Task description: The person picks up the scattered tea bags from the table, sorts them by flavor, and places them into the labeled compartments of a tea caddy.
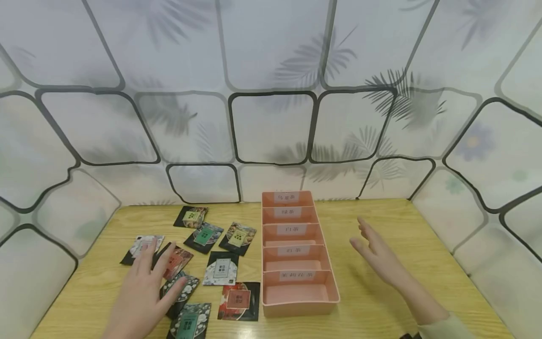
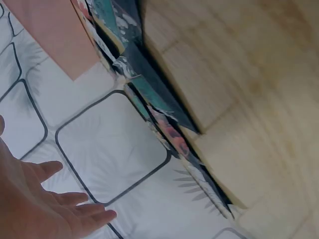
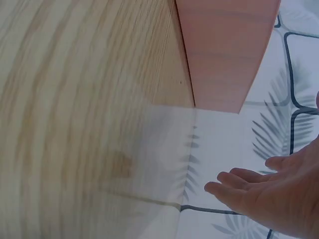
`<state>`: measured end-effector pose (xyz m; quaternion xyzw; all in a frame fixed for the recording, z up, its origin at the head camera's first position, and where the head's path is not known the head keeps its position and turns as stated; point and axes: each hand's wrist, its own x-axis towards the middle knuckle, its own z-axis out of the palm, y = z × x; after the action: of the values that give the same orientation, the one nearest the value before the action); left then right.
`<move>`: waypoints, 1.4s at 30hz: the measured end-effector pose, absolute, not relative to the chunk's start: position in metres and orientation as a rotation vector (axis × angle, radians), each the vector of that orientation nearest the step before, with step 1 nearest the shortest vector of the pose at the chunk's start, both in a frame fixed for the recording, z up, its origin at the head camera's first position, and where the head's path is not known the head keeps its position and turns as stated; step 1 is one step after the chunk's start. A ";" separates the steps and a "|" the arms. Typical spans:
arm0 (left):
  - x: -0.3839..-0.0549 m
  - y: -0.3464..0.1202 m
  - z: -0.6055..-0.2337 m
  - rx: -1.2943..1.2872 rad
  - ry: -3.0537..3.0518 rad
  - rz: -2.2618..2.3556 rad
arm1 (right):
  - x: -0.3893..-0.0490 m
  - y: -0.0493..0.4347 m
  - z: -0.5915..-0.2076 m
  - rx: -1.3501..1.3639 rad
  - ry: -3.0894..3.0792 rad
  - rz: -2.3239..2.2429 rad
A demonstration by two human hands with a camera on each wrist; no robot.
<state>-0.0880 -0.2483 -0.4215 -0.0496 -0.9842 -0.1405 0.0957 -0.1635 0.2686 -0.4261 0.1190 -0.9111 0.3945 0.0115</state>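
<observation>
My left hand [image 1: 141, 292] hovers with spread fingers over the left group of flat printed sachets. Its fingers overlap a pink-labelled sachet [image 1: 156, 241], an orange-red one [image 1: 181, 262] and a dark floral one [image 1: 188, 286] in the head view. To the right of a pink divided box [image 1: 302, 309], my right hand [image 1: 383, 263] is held in the air with fingers extended and nothing in it. In the left wrist view the left hand [image 2: 55, 209] has loose, separated fingers and an empty palm. The right wrist view shows the right hand [image 3: 279, 194] apart from the box wall [image 3: 224, 55].
More sachets lie between the left hand and the box, including a white floral one [image 1: 221, 270] and a red one [image 1: 238, 301]. The box's several compartments carry paper labels [image 1: 296, 275]. Patterned curtain [image 1: 271, 127] encloses the wooden table [image 1: 381, 310] at the back and sides.
</observation>
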 end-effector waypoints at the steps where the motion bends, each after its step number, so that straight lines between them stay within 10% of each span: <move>1: -0.087 -0.250 -0.422 -0.139 -2.925 -0.423 | -0.164 0.267 -0.428 0.367 -2.835 1.272; 42: -0.065 -0.275 -0.458 0.576 -2.966 -1.451 | -0.174 0.227 -0.465 0.261 -2.523 2.362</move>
<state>-0.0648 -0.2753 -0.4577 0.1710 -0.8801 -0.4304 -0.1049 -0.1739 0.2275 -0.4651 0.0743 -0.7184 0.6726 -0.1613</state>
